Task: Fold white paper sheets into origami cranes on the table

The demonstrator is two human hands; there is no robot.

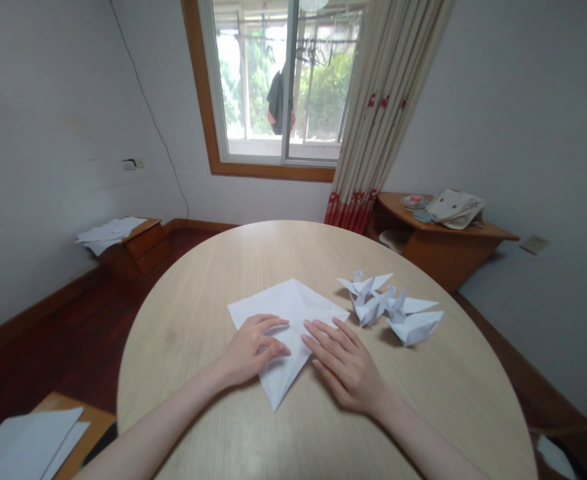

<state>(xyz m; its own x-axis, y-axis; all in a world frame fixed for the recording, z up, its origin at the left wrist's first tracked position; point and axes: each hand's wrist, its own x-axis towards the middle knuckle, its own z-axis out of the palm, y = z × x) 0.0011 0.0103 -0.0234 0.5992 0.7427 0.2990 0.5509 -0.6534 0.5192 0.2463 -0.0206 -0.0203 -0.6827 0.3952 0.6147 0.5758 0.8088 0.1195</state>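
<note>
A white sheet of paper point(293, 308), folded into a triangle with its point toward me, lies on the round wooden table point(213, 293). My left hand point(251, 348) rests on the sheet's left part, fingers curled and pressing down on the paper. My right hand point(346, 363) lies flat on the sheet's right edge, fingers stretched out and slightly apart. Neither hand lifts the paper.
Several folded white paper cranes point(391, 309) sit on the table right of the sheet. A wooden side cabinet point(136, 247) with papers stands at left, a corner shelf point(448, 233) with a bag at right. Loose white sheets point(23, 443) lie at lower left.
</note>
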